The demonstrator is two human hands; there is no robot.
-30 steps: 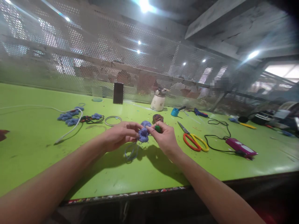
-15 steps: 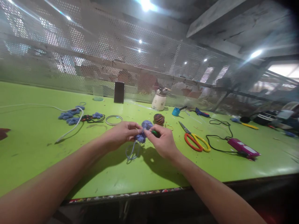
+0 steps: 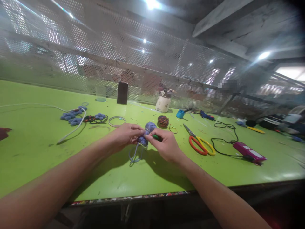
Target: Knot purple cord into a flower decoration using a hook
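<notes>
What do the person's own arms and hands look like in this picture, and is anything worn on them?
The left arm and right arm are bare along all the length that shows, with no sleeve in view. The left hand and right hand wear no gloves. I see no watch or bracelet; small details, such as nails, are too blurred to tell.

The yarn piece (image 3: pixel 143 141) looks matt and nubbly, the tabletop (image 3: pixel 226 171) smooth and glossy.
</notes>
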